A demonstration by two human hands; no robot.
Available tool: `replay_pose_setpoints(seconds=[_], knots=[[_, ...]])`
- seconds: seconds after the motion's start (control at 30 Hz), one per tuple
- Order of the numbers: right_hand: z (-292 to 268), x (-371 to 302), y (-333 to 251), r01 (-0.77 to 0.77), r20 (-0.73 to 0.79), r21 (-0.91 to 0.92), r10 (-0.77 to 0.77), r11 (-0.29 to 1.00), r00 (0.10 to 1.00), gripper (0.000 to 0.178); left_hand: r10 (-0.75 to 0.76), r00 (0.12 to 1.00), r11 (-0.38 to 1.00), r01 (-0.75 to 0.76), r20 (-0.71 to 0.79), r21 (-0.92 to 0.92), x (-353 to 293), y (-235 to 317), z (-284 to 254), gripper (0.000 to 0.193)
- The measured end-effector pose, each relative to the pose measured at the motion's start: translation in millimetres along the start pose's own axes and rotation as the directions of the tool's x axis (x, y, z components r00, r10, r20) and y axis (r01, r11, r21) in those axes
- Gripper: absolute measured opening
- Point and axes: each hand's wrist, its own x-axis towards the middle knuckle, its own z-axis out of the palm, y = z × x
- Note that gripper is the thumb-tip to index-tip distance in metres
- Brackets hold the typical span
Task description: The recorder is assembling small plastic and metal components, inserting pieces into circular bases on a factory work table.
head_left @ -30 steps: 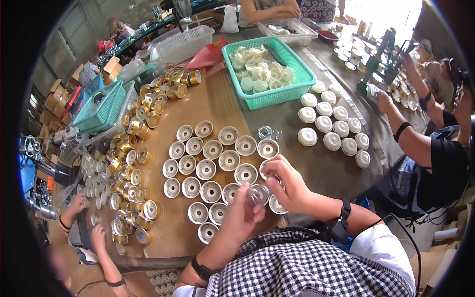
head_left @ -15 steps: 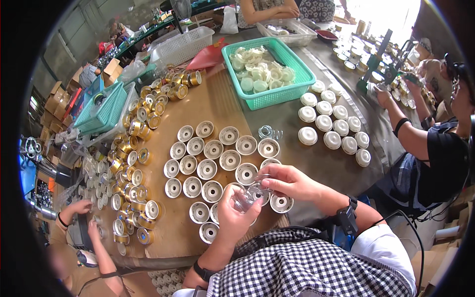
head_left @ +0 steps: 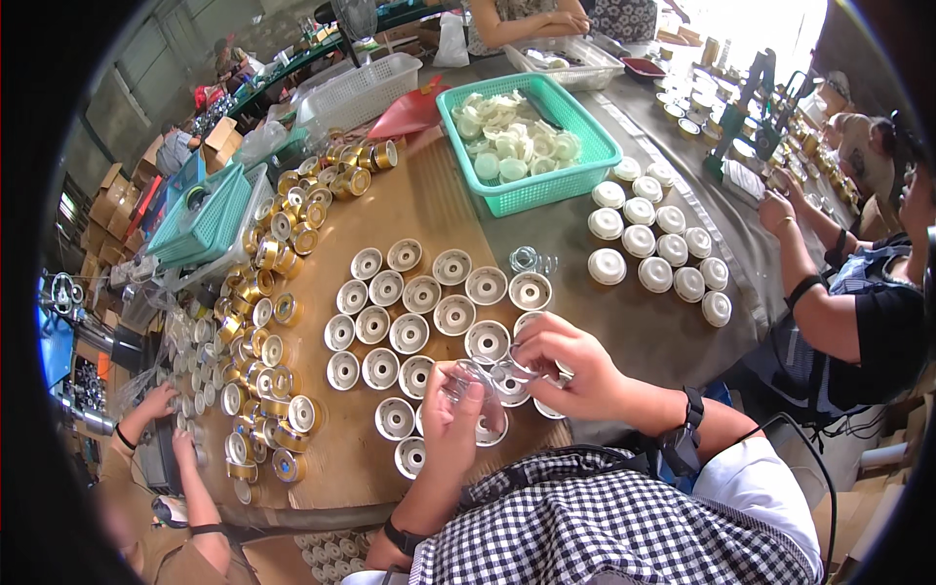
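Thin wire coil springs (head_left: 474, 376) are gathered in my left hand (head_left: 449, 421), whose fingers are curled round them. Just to its right, my right hand (head_left: 577, 369) pinches a wire spring (head_left: 521, 369) between thumb and fingers. Both hands hover over the near part of a group of round white cups (head_left: 409, 332), each with a hole in its middle, and hide some of them. A few loose springs (head_left: 529, 260) lie beyond the cups.
White capped pieces (head_left: 638, 242) stand in rows at the right. A green basket (head_left: 492, 200) holds translucent plastic parts (head_left: 514, 136). Gold-rimmed cups (head_left: 274, 348) are heaped at the left. Co-workers sit at left and right; one works beside a green hand press (head_left: 733, 122).
My hands have drawn apart, the right one moving slightly right with a spring. The co-worker at the right has shifted their arms.
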Motion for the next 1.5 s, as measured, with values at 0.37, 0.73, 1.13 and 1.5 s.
replay_pose_setpoints(seconds=[0.37,0.73,1.13,1.5], knots=[[0.0,-0.3,-14.8,-0.061,0.011,0.128,0.060,0.990,0.998,0.038,-0.242,0.969,0.953,0.246,0.048,-0.176,-0.9,8.7,-8.7,0.022],[5.2,-0.1,-10.4,-0.344,0.075,0.464,0.351,0.816,0.933,0.036,0.450,0.848,0.342,-0.455,0.282,0.822,7.1,16.7,-12.5,0.038],[3.3,-2.0,-10.2,0.215,0.018,-0.083,-0.214,0.973,0.977,0.049,-0.306,0.951,0.930,0.308,0.040,-0.203,3.1,17.9,-11.2,0.012],[2.7,1.9,-12.5,-0.554,0.317,0.664,0.482,0.502,0.817,0.034,0.523,0.819,0.337,-0.452,0.234,0.826,8.8,16.7,-16.6,0.032]])
